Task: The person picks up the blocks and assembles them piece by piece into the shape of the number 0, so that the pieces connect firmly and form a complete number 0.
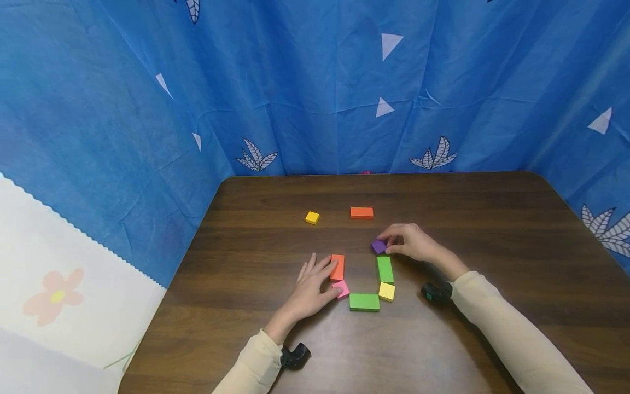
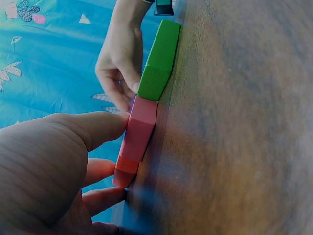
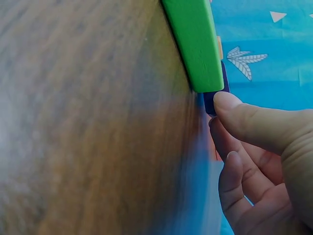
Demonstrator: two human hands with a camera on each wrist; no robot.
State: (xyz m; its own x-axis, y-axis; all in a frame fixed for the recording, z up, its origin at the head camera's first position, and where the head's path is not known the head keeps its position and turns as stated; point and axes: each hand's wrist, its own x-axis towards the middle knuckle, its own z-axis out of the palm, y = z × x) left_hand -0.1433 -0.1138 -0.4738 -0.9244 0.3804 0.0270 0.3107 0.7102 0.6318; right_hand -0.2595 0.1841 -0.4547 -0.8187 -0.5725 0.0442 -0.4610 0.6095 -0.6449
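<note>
In the head view my right hand (image 1: 412, 242) pinches a small purple block (image 1: 378, 246) between thumb and fingers, just beyond the far end of an upright-running green block (image 1: 385, 269). My left hand (image 1: 310, 290) rests with its thumb on a pink block (image 1: 340, 289) and a fingertip on an orange-red block (image 1: 337, 267); its fingers are spread and fairly straight. The left wrist view shows the thumb against the pink block (image 2: 141, 128). In the right wrist view the purple block (image 3: 210, 104) is partly hidden behind the thumb and the green block (image 3: 195, 44).
A yellow block (image 1: 386, 291) and a second green block (image 1: 365, 302) continue the curved row on the near side. Farther back lie a small amber block (image 1: 312, 218) and another orange-red block (image 1: 361, 213). A blue curtain (image 1: 315, 82) hangs behind the wooden table (image 1: 467, 213).
</note>
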